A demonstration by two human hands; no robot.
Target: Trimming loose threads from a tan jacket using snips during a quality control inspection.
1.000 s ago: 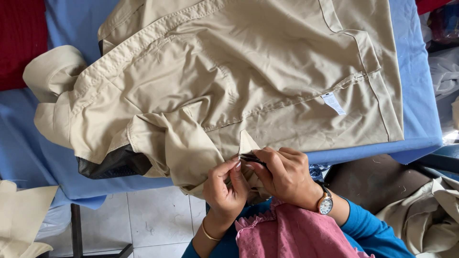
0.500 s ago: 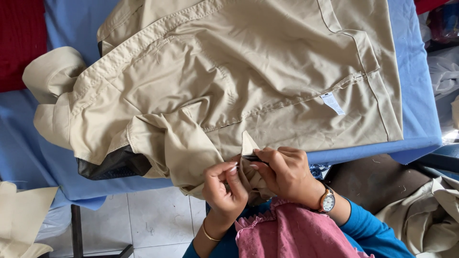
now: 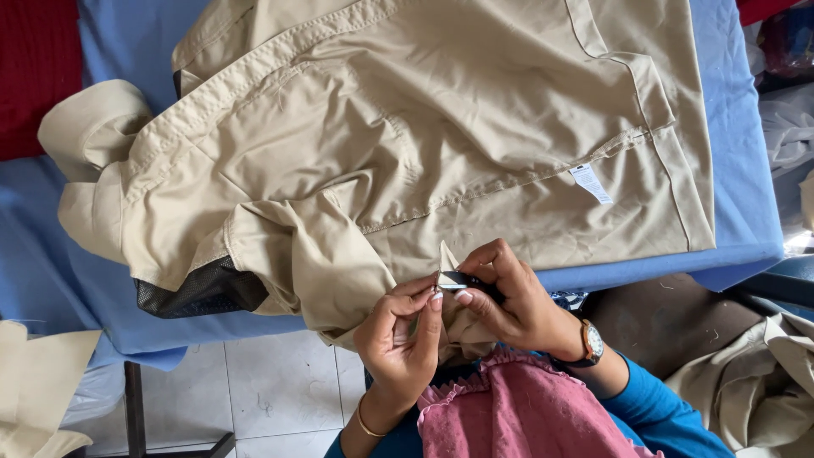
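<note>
Left hand [image 3: 398, 335] pinches the shirt [image 3: 424, 144] edge; right hand [image 3: 509, 301], at 3 o'clock, pinches a dark snipper [image 3: 462, 278]. I would keep the cloth taut.

A garment [image 3: 441, 144] lies on the table [image 3: 746, 212], its near edge hanging over between both hands.

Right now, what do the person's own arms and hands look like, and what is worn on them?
Both hands are bare, without gloves. The left hand has a thin gold bangle at the wrist and pale polished nails. The right hand has a wristwatch with a round pale dial on a brown strap, and above it a bright blue sleeve.
</note>
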